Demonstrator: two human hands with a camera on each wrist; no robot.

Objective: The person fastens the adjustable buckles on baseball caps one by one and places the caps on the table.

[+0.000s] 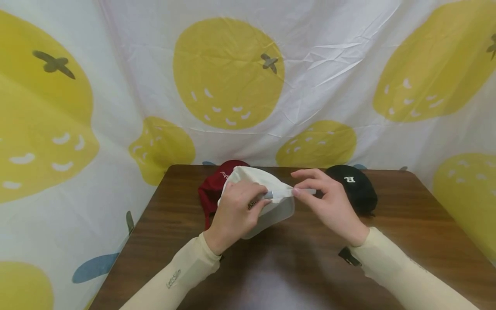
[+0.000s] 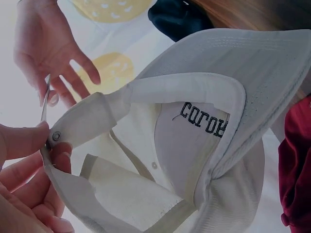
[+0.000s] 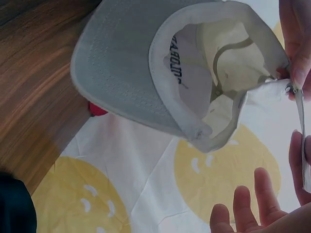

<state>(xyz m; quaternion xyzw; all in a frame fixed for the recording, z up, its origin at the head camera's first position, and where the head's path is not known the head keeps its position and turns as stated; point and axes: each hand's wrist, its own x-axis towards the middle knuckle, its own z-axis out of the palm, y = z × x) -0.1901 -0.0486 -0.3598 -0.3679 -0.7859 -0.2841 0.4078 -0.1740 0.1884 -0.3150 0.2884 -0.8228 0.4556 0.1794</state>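
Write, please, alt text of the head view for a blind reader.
A left hand grips a white cap above a dark wooden table while the right hand pinches its strap. A red cap and a black cap sit behind, before a fruit-print cloth.

front cap (image 1: 273, 219): above table (image 1: 407, 228) | left cap (image 1: 209, 193): behind front cap | right cap (image 1: 358, 193): on table | curtain (image 1: 135, 86): behind
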